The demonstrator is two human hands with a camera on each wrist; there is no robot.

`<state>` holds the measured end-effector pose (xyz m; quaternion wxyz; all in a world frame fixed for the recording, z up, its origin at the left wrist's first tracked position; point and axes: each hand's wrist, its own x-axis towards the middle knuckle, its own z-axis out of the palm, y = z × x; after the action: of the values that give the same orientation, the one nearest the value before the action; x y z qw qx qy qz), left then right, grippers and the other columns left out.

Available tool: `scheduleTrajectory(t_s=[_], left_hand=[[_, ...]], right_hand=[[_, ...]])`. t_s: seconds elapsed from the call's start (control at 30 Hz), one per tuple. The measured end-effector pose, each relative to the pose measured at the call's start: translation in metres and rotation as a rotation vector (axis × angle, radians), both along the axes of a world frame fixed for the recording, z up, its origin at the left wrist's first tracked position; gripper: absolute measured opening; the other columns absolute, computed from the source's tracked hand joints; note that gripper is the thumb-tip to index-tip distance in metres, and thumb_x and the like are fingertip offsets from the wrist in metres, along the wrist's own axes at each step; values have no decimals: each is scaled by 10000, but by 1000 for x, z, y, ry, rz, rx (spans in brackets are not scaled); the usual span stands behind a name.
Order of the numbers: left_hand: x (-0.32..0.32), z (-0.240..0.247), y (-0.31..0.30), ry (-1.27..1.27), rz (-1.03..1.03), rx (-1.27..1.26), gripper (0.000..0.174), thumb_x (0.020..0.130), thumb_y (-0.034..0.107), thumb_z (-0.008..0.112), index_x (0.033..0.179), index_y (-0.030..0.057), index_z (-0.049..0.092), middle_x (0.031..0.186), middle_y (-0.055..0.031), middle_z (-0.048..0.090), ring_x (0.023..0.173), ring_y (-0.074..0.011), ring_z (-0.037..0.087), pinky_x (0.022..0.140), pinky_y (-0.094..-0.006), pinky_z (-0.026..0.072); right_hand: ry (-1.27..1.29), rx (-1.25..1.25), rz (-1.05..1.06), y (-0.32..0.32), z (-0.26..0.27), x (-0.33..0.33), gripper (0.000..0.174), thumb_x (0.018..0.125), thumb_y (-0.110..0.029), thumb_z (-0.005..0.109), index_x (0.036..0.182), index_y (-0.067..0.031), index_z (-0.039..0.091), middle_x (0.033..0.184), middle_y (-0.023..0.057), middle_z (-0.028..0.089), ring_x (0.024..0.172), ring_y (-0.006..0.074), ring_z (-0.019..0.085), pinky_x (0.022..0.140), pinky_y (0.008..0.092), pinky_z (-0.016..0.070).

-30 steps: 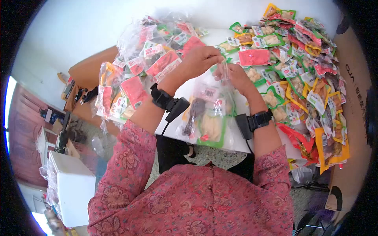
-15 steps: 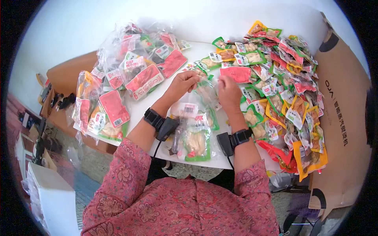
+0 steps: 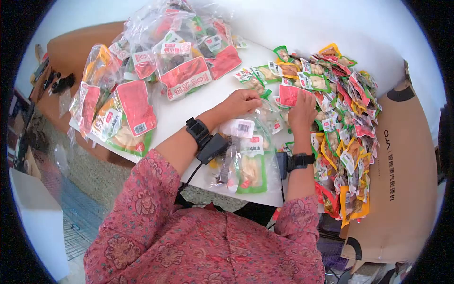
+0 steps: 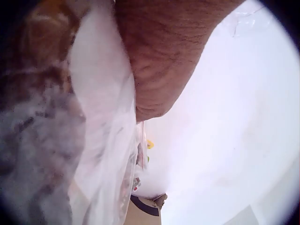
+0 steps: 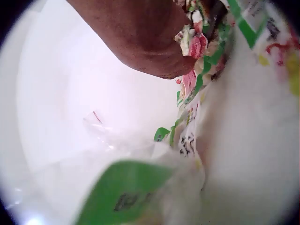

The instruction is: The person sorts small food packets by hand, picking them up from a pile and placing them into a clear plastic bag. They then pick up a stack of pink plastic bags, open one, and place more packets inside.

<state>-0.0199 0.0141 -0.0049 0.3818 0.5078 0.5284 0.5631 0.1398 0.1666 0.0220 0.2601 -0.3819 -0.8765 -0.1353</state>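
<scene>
My left hand (image 3: 239, 102) pinches the top edge of a clear plastic bag (image 3: 272, 163) over the white table. Inside the bag lie a green-edged food packet (image 3: 250, 173) with pale contents, a dark packet (image 3: 227, 156) and a white barcode label (image 3: 240, 128). My right hand (image 3: 302, 113) is to the right of the bag's mouth, its fingers curled over the right end of a red packet (image 3: 288, 94) at the near side of the loose pile. In the left wrist view the clear bag (image 4: 105, 154) hangs beside the hand; the fingertips are hidden there.
Filled clear bags with red packets (image 3: 184, 78) are heaped on the left of the white table (image 3: 198, 106). A large pile of loose food packets (image 3: 350, 123) covers the right side. A tall cardboard box (image 3: 397, 165) stands beyond it, and a white wall (image 3: 302, 23) rises behind.
Both hands were at the bag's mouth. The right hand has left it and moved right to the red packet, while the left keeps the bag's edge. The head view has shifted.
</scene>
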Motion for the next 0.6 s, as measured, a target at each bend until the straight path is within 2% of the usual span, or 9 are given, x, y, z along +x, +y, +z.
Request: scheduleTrajectory(t_s=[0.1, 0.17, 0.37, 0.43, 0.47, 0.53, 0.57, 0.6], left_hand=[[4, 1, 2, -47, 1, 79, 196, 866, 245, 518, 848, 59, 576, 661, 43, 470, 587, -35, 408, 518, -191, 342], [5, 3, 0, -72, -5, 51, 279, 882, 323, 483, 895, 59, 573, 685, 27, 474, 598, -49, 412, 529, -197, 350], [2, 11, -5, -174, -9, 30, 480, 903, 465, 352, 953, 38, 564, 694, 6, 473, 580, -67, 394, 523, -209, 351], [2, 10, -5, -160, -4, 48, 477, 902, 462, 360, 965, 36, 563, 710, 7, 475, 579, -65, 385, 520, -206, 345], [3, 11, -5, -143, -5, 61, 473, 901, 459, 367, 976, 34, 562, 725, 8, 478, 577, -63, 376, 518, -203, 339], [5, 12, -5, -161, 17, 75, 465, 901, 455, 370, 993, 40, 558, 743, 11, 475, 579, -61, 374, 516, -200, 334], [7, 13, -5, -180, 38, 85, 457, 901, 451, 372, 1009, 46, 554, 762, 15, 472, 581, -59, 372, 515, -197, 330], [8, 12, -5, -180, 36, 82, 457, 901, 451, 372, 1009, 46, 554, 762, 15, 472, 581, -59, 372, 515, -197, 330]], right_hand=[[-177, -16, -44, 13, 10, -8, 443, 750, -95, 542, 1184, -100, 453, 1220, 89, 433, 1188, 302, 352, 850, 531, 355], [-264, -30, -54, 21, 14, -12, 448, 755, -100, 542, 1193, -106, 448, 1226, 73, 435, 1190, 289, 355, 851, 532, 353], [-469, 78, 161, 46, 14, -13, 474, 746, -158, 566, 1202, -135, 439, 1100, 78, 493, 1089, 239, 428, 782, 495, 386], [-360, 109, 213, 24, 30, -7, 525, 710, -198, 607, 1201, -122, 438, 996, 100, 515, 986, 245, 480, 740, 460, 403], [-360, 111, 213, 20, 38, -7, 525, 710, -198, 607, 1201, -122, 438, 996, 100, 515, 986, 245, 480, 740, 460, 403], [-82, 113, 259, 15, 55, -8, 551, 712, -233, 628, 1207, -100, 425, 994, 112, 528, 904, 252, 531, 723, 426, 434], [-82, 112, 260, 5, 66, -7, 551, 712, -233, 628, 1207, -100, 425, 994, 112, 528, 904, 252, 531, 723, 426, 434], [209, -316, 398, -10, 77, -6, 528, 749, -243, 597, 1221, -97, 409, 1019, 119, 526, 888, 257, 549, 730, 409, 450]])
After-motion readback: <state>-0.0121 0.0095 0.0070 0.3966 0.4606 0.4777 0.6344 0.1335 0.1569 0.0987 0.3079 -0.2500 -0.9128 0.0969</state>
